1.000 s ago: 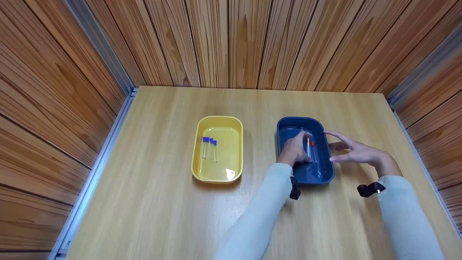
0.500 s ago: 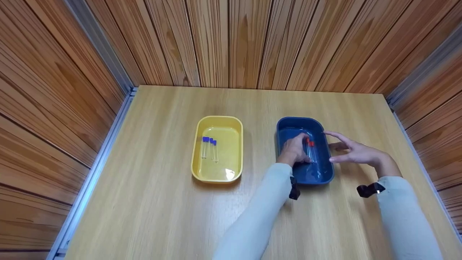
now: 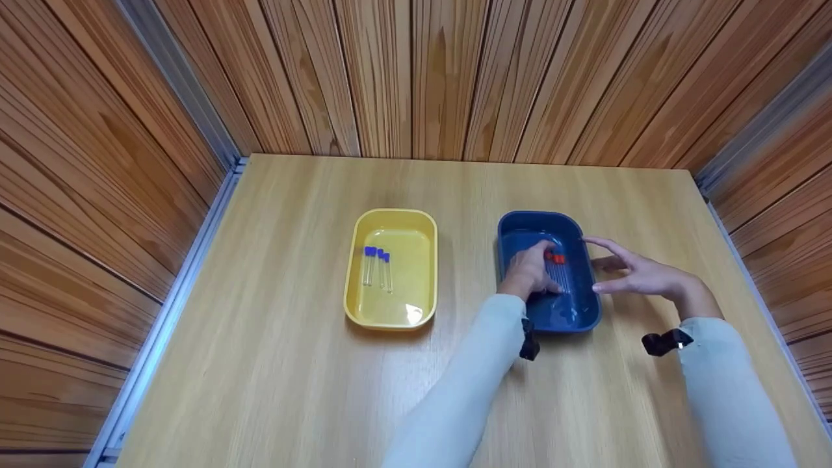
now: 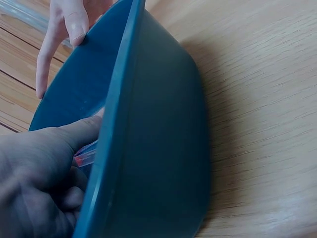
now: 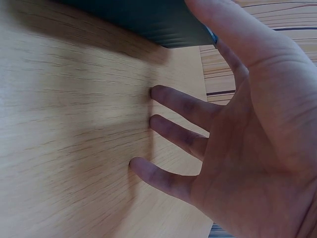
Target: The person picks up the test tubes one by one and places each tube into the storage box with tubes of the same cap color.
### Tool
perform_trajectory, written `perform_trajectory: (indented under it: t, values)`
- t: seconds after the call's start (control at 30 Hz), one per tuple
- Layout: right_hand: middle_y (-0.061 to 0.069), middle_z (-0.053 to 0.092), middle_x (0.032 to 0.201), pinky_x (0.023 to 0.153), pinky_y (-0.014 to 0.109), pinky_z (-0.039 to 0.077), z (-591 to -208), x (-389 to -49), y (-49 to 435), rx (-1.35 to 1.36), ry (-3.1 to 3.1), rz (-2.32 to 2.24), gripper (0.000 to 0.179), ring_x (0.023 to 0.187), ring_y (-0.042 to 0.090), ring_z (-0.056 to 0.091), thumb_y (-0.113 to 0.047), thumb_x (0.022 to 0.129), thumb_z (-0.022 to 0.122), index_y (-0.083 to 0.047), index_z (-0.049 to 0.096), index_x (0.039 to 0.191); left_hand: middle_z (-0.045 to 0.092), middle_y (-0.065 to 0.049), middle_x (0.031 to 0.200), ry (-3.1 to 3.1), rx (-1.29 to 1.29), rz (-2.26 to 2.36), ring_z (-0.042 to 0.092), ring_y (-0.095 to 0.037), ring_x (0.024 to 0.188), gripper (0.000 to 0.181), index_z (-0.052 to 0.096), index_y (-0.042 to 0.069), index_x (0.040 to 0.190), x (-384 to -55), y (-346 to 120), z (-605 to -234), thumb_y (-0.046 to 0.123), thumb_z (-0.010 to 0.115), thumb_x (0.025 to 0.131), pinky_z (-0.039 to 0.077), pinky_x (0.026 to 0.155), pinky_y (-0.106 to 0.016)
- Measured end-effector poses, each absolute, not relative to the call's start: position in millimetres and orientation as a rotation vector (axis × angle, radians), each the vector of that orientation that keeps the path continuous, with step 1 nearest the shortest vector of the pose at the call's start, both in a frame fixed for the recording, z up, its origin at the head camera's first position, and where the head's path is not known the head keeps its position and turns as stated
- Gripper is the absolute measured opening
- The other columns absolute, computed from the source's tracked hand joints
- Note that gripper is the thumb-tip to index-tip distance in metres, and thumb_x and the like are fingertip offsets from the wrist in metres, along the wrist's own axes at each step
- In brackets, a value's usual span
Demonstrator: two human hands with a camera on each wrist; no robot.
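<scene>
Inside the blue tray [image 3: 582, 312], my left hand [image 3: 528, 268] is bent round a close bundle of clear test tubes with red caps [image 3: 556, 259]. Its thumb [image 4: 81, 131] reaches over the tubes in the left wrist view, where part of one red-capped tube shows and the other fingers are mostly hidden. My right hand [image 3: 640, 273] rests against the tray's right side, thumb and index finger spread along the rim. In the right wrist view its other fingers [image 5: 183, 106] stretch loosely apart over the table, holding nothing.
Left of the blue tray stands a yellow tray [image 3: 416, 286]. Several test tubes with purple caps [image 3: 377, 252] lie in its left part. Both trays stand on a wooden table [image 3: 312, 377], with wood-panelled walls [image 3: 442, 78] at the back and sides.
Under my left hand the red-capped tubes have drawn together, their caps now side by side in a row. My right hand has stayed at the rim.
</scene>
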State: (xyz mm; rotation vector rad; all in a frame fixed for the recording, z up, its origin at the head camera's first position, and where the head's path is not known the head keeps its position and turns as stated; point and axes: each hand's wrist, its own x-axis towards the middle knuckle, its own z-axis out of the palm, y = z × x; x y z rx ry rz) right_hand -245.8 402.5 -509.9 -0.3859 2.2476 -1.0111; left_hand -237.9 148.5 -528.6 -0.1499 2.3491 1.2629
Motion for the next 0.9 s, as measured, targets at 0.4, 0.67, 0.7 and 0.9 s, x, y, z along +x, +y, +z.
perform_trajectory:
  t: [0.4,0.67,0.7,0.9]
  values:
    - [0.037,0.024,0.182,0.121,0.097,0.021,-508.7,-246.4,403.2,-0.377,2.238,-1.011,0.100,0.164,0.069,0.023,-0.028,0.109,0.072,-0.029,0.005,0.182,0.062,0.008,0.163,2.323,-0.162,1.273,0.059,-0.017,0.144,0.083,0.058,0.045,0.160,-237.9,150.5,-525.1,0.019,0.095,0.091,0.047,0.134,-0.052]
    - [0.037,0.025,0.182,0.120,0.098,0.021,-508.5,-246.1,403.6,-0.399,2.243,-1.016,0.099,0.164,0.068,0.024,-0.027,0.109,0.072,-0.028,0.005,0.182,0.061,0.009,0.167,2.357,-0.082,1.204,0.058,-0.016,0.153,0.085,0.055,0.044,0.165,-243.3,150.2,-526.6,0.026,0.095,0.092,0.046,0.135,-0.049]
    - [0.037,0.025,0.182,0.120,0.097,0.022,-508.2,-246.0,403.2,-0.402,2.244,-1.015,0.099,0.164,0.068,0.025,-0.027,0.109,0.072,-0.028,0.005,0.182,0.061,0.009,0.168,2.360,-0.071,1.197,0.057,-0.016,0.155,0.084,0.055,0.044,0.165,-244.1,149.8,-525.9,0.027,0.095,0.093,0.045,0.136,-0.049]
    - [0.037,0.026,0.182,0.121,0.097,0.023,-508.3,-246.6,399.6,-0.402,2.241,-1.010,0.098,0.164,0.067,0.025,-0.027,0.109,0.072,-0.027,0.006,0.182,0.060,0.011,0.170,2.375,0.008,1.182,0.055,-0.014,0.160,0.082,0.057,0.042,0.164,-247.3,144.4,-520.6,0.027,0.095,0.093,0.046,0.135,-0.045]
